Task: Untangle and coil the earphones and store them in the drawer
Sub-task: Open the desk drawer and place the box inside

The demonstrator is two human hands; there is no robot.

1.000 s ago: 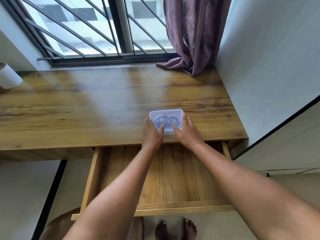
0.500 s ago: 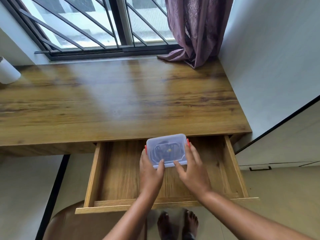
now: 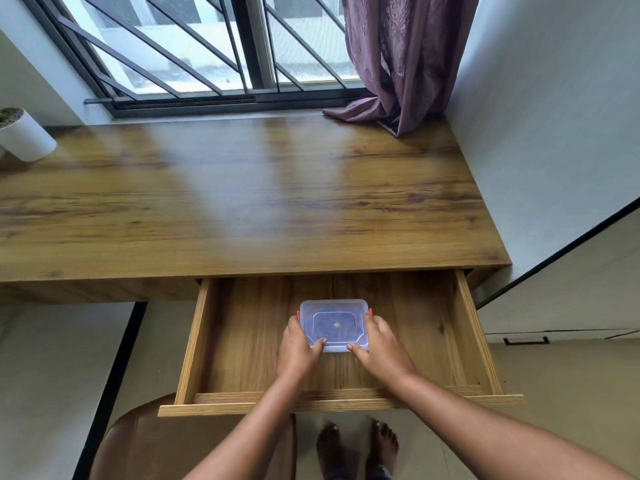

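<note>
While inside drawer, lidded box, contents indistinct.

Lidded plastic box inside open drawer, left hand and right hand gripping its sides, wooden desk above

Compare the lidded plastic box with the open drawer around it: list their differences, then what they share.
The plastic box is translucent and bluish with orange clips; the drawer is opaque wood grain. The plastic box is closed; the drawer is pulled open. The plastic box is small, held by the left hand and right hand; the drawer is far larger. Both are rectangular containers.
</note>
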